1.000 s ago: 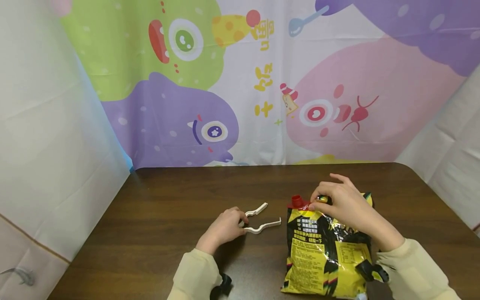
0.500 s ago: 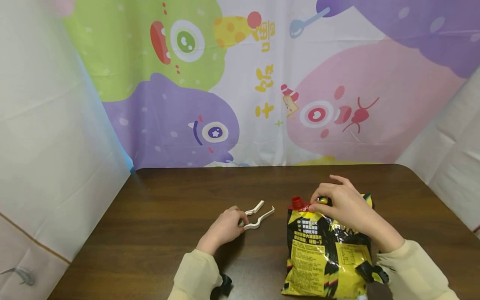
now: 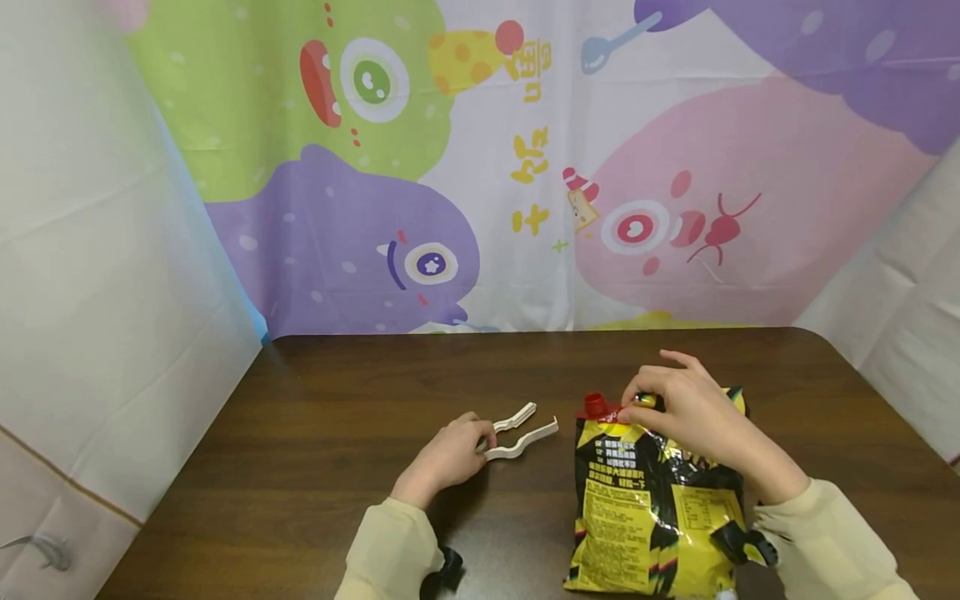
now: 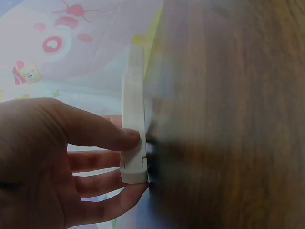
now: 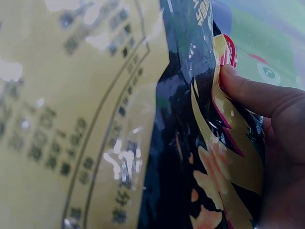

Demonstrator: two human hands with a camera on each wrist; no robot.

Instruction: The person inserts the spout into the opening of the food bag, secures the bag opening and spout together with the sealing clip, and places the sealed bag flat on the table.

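Observation:
My left hand (image 3: pixel 452 452) pinches a white bag clip (image 3: pixel 522 442) at its hinged end, its two long arms spread apart and pointing toward the bag. In the left wrist view the clip (image 4: pixel 134 109) is seen edge-on, thumb on its near side and fingers behind. To the right lies a yellow and black snack bag (image 3: pixel 617 533), printed side up. Its red top left corner (image 3: pixel 595 405) curls up into a small tube shape. My right hand (image 3: pixel 686 408) pinches the bag's top edge between thumb and fingers; the right wrist view shows the thumb (image 5: pixel 252 90) pressing by the red curl.
A dark brown wooden table (image 3: pixel 337 400) carries everything. Behind it hangs a cartoon-printed cloth (image 3: pixel 525 275), with pale sheets at both sides. Between the clip's tips and the bag is a narrow gap of tabletop.
The clip's arms came closer together and swung toward the back, then spread slightly again. My right hand and the bag have stayed in place.

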